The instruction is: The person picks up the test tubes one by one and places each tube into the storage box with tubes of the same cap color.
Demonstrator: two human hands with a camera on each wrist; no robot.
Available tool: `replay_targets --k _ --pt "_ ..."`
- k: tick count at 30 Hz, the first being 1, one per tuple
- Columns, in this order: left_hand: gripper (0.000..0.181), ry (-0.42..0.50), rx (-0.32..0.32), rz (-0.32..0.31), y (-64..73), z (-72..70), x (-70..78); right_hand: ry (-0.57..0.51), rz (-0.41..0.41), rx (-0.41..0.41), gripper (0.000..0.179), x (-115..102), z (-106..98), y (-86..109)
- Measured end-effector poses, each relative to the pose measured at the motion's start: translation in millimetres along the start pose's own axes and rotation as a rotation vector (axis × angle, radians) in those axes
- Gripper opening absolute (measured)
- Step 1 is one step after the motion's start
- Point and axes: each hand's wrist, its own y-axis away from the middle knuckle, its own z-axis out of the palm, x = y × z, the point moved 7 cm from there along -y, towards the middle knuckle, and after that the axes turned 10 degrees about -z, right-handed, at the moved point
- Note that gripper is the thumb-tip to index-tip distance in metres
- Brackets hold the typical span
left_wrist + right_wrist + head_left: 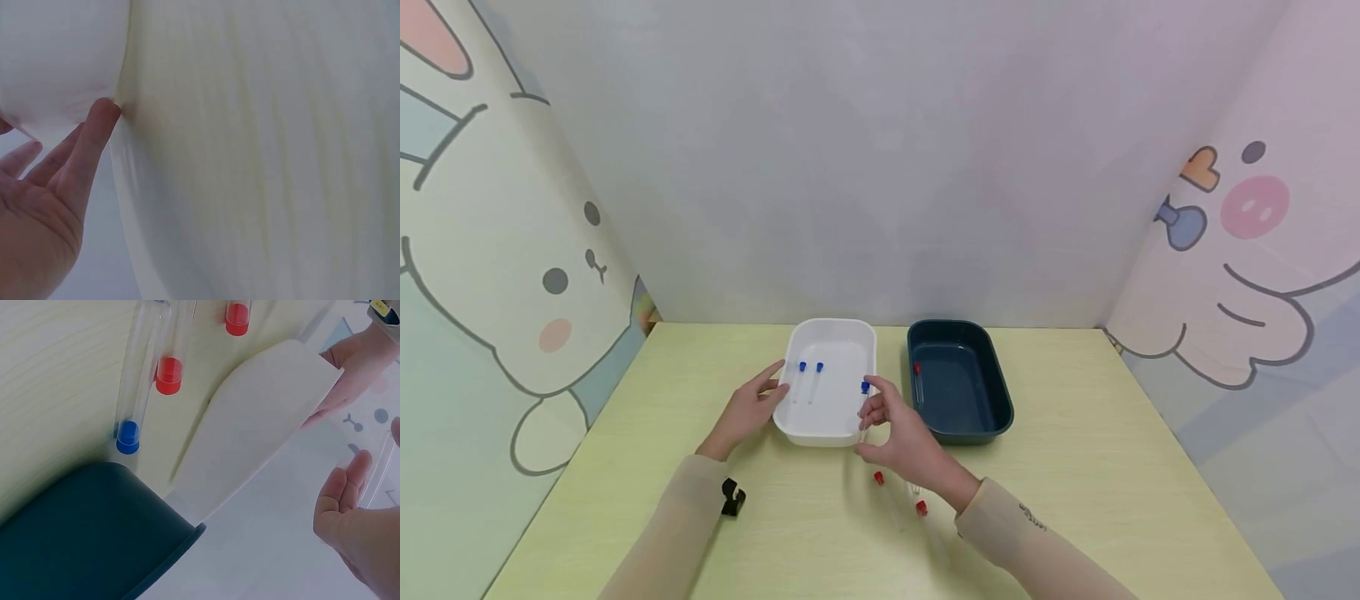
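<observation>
My right hand (910, 437) pinches a blue-capped clear test tube (865, 388) upright over the right side of the white tray (823, 439). In the right wrist view, part of that tube (377, 472) shows between thumb and fingers. My left hand (751, 410) holds the tray's left wall, thumb by the rim and fingertips (103, 112) against the outside. Inside the tray lie two blue-capped tubes (802, 367). Near my right wrist, red-capped tubes (879, 478) and a blue-capped tube (128, 434) lie on the table, partly hidden by my arm in the head view.
Right of the white tray stands a dark teal tray (964, 437), with one red-capped tube (917, 369) along its left side. A small black object (732, 497) lies beside my left sleeve. A grey-white backdrop (880, 167) rises behind the pale wooden table (1097, 467).
</observation>
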Motion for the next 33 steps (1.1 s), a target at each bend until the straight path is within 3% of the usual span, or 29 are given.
replay_targets --k 9,19,33 --pt "0.060 -0.020 0.005 -0.006 -2.3 -0.7 -1.3 0.025 0.013 -0.013 0.090 1 -2 -2.8" --pt "0.060 -0.027 0.002 -0.015 -2.7 0.1 -1.4 0.055 -0.038 -0.015 0.088 2 -7 -9.2" --pt "0.060 -0.018 0.005 -0.008 -2.4 0.2 -2.0 0.160 -0.013 -0.044 0.087 -4 -27 -38.5"
